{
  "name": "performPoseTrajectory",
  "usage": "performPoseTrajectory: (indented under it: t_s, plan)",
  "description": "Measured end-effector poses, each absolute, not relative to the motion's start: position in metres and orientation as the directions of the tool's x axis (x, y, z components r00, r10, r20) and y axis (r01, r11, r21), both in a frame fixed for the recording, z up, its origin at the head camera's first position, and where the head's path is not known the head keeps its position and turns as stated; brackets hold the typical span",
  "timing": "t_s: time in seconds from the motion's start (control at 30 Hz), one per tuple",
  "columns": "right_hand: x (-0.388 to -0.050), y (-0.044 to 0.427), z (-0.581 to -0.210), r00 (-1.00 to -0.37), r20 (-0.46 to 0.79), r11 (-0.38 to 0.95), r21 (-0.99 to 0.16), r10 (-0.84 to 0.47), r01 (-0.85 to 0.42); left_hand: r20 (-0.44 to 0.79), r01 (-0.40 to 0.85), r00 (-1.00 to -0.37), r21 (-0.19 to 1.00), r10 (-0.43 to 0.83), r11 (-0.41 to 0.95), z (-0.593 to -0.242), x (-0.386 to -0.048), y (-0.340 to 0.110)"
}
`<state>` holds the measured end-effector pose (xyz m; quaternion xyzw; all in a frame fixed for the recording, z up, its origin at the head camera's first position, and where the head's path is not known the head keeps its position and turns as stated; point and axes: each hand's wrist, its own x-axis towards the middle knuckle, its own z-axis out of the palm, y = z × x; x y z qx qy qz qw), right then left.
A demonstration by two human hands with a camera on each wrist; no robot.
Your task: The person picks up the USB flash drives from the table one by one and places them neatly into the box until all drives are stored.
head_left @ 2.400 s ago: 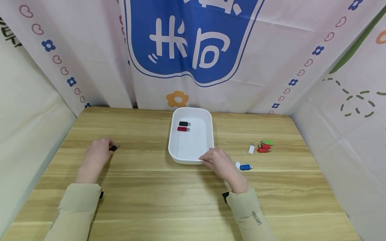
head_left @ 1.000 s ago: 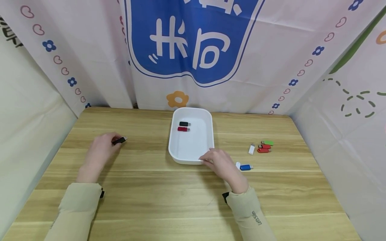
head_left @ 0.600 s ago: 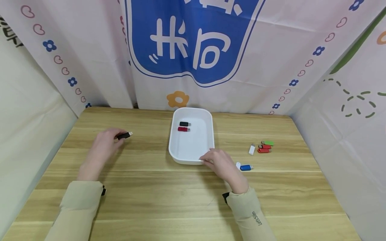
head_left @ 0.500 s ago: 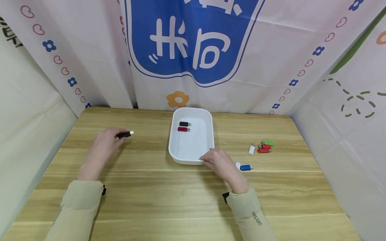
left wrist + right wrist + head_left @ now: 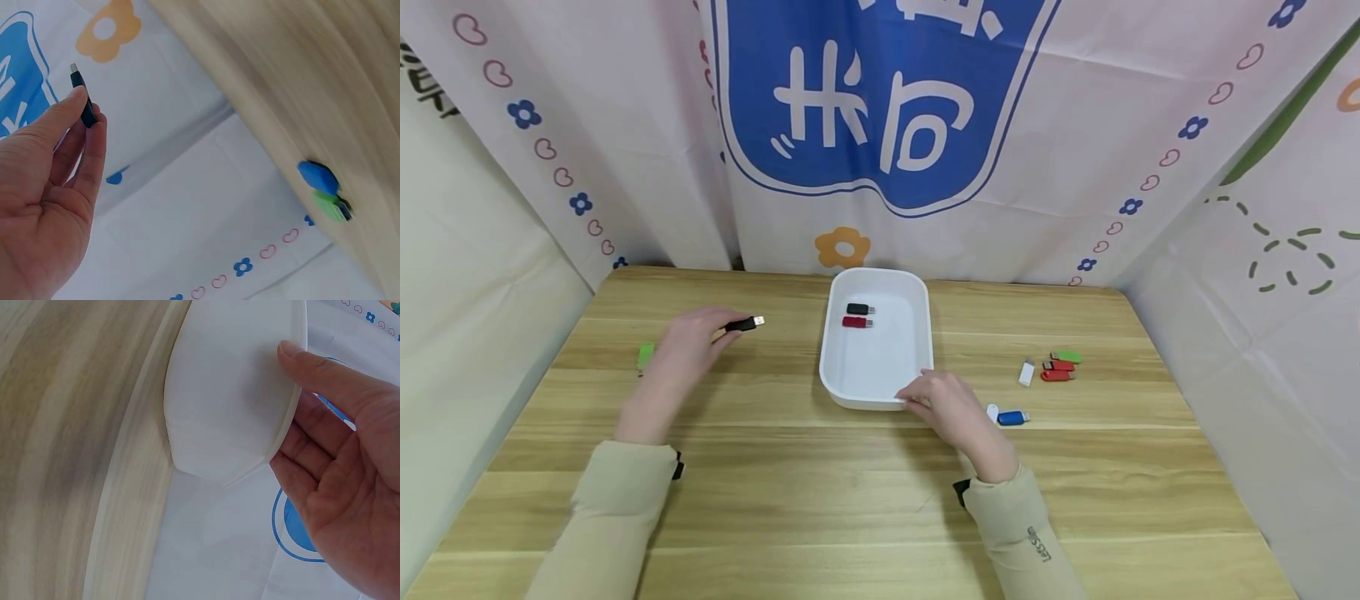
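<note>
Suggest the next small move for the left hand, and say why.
Probably carry the black USB stick rightward over the white tray: the left hand pinches it outside the tray, which holds a red stick and another black one; the right hand grips the tray.

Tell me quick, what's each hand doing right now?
Left hand: holding a black USB stick, pinched between thumb and fingers.
Right hand: holding the white tray by its edge.
</note>
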<state>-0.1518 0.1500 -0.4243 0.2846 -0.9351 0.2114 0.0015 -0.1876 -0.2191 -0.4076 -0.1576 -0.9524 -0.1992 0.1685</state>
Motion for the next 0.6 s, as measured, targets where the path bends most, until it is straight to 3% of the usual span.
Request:
performPoseTrajectory:
  t_s: [0.6]
  plan:
    - [-0.152, 0.150, -0.425, -0.834, 0.137, 0.740, -0.399, -0.535, -0.541, 0.445, 0.491, -0.836, 0.342, 0.322, 0.801, -0.410, -0.200, -0.185]
